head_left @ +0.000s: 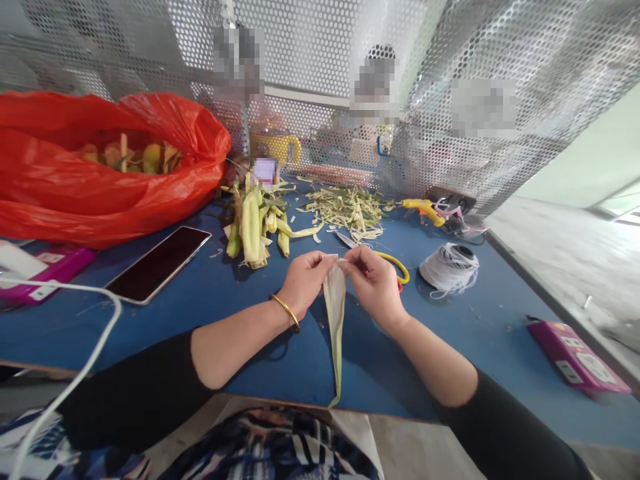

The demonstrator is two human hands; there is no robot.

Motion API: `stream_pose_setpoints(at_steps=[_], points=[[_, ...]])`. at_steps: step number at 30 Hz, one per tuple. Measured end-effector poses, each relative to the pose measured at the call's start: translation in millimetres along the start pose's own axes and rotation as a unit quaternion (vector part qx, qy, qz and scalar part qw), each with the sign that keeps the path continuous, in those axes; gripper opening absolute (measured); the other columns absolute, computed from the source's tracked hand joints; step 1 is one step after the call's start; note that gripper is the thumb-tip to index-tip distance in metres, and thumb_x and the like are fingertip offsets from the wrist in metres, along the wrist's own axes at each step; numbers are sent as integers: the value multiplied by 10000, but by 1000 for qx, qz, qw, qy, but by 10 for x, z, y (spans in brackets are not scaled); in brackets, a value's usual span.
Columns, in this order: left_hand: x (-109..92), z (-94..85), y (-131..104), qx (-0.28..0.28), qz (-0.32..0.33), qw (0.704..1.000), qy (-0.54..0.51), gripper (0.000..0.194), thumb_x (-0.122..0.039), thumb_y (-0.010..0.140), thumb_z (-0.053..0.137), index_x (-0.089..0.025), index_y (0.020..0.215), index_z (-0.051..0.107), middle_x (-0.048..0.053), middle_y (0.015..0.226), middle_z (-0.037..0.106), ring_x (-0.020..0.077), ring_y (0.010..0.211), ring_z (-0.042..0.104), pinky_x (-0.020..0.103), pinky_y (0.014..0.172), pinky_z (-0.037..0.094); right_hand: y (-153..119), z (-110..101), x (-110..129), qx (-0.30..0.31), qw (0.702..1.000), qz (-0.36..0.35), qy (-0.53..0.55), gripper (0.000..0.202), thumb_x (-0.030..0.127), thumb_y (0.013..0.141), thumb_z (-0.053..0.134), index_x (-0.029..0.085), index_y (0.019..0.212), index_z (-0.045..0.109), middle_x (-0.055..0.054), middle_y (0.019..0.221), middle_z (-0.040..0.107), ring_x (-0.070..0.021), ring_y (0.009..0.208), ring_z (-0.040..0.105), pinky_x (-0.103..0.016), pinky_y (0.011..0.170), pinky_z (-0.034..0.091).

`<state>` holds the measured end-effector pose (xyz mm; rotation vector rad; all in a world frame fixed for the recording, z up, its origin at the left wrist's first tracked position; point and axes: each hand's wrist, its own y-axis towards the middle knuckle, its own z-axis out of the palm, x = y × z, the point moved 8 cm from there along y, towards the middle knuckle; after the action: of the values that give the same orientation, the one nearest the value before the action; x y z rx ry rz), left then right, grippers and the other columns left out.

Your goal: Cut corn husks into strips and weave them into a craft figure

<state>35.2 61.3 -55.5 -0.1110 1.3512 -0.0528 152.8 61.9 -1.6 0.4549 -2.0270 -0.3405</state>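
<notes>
A long, pale corn husk (335, 313) hangs from both my hands, its wide end up and its narrow green tip down by the table's front edge. My left hand (303, 279) pinches one side of the wide end, a gold bangle on its wrist. On the other side, my right hand (373, 279) pinches the same end between thumb and fingers. Behind the hands lie scissors with a yellow and red handle (399, 265), partly hidden by my right hand. Several husked leaves and cobs form a green corn pile (253, 227) further back, beside a heap of husk scraps (350, 208).
At the left is a red plastic bag (100, 193) with corn inside, near a phone (163, 263) and a white cable (107, 327). A spool of white string (450, 268), a yellow glue gun (424, 211) and a purple power strip (577, 353) lie right. A perforated metal screen (310, 53) stands behind.
</notes>
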Motion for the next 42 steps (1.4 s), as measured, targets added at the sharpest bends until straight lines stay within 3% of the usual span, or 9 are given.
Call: stream_pose_setpoints(at_steps=[3,8,11,16,23,26,31,37,42], points=[[-7,-25,11,-4,13,1000,11,268,-413,690,656,-177,600,567,-50,508,504,89,472,431,212,451,324,-4,4,22,1,1000,-6,12,136,294,795,572,212,694,531,16,639,538,-125,601,459,-266,589,385],[-85,-99,24,-34,70,995,60,232,-374,731,628,-170,624,597,-47,534,514,90,505,415,214,481,323,-12,122,-208,38,984,114,134,217,362,698,681,209,689,527,46,585,495,-107,540,423,-260,533,366],[-49,-78,28,-21,54,997,50,257,-413,727,636,-174,639,598,-43,542,527,97,508,433,220,485,333,-18,157,-282,40,974,151,164,265,394,676,701,207,645,515,48,555,494,-105,531,425,-258,530,374],[23,-46,31,-8,28,998,54,340,-483,719,645,-178,594,562,-42,514,495,100,481,432,226,461,315,-18,85,-269,-1,983,123,136,242,367,697,670,214,625,497,45,557,486,-109,537,425,-257,531,372],[39,-76,47,-25,22,998,53,304,-422,741,614,-190,575,510,-61,482,440,87,444,384,219,444,281,-59,-23,127,-23,999,-37,-15,160,267,774,589,222,640,515,9,631,565,-129,602,487,-273,616,419],[7,-96,44,-33,29,997,67,268,-377,757,576,-191,577,506,-65,488,420,89,460,372,220,458,273,-40,26,54,2,999,12,36,128,297,753,621,220,696,536,11,645,577,-129,594,501,-271,594,425],[-80,-165,56,-68,74,989,112,264,-334,739,560,-181,534,494,-52,518,415,97,530,363,223,499,283,-42,238,-188,77,976,125,164,253,393,664,702,212,695,527,36,582,551,-126,551,508,-262,535,412],[16,-98,72,-27,32,996,82,305,-455,716,586,-188,588,514,-43,531,463,107,515,399,228,481,299,-48,200,-229,51,978,121,165,218,376,712,652,203,670,525,38,580,534,-114,549,474,-258,539,387],[74,-53,68,-9,17,996,91,290,-449,714,576,-189,599,518,-49,513,463,104,487,402,222,462,290,-13,92,-202,9,993,85,83,206,343,749,604,204,644,496,45,581,476,-107,547,415,-257,534,347]])
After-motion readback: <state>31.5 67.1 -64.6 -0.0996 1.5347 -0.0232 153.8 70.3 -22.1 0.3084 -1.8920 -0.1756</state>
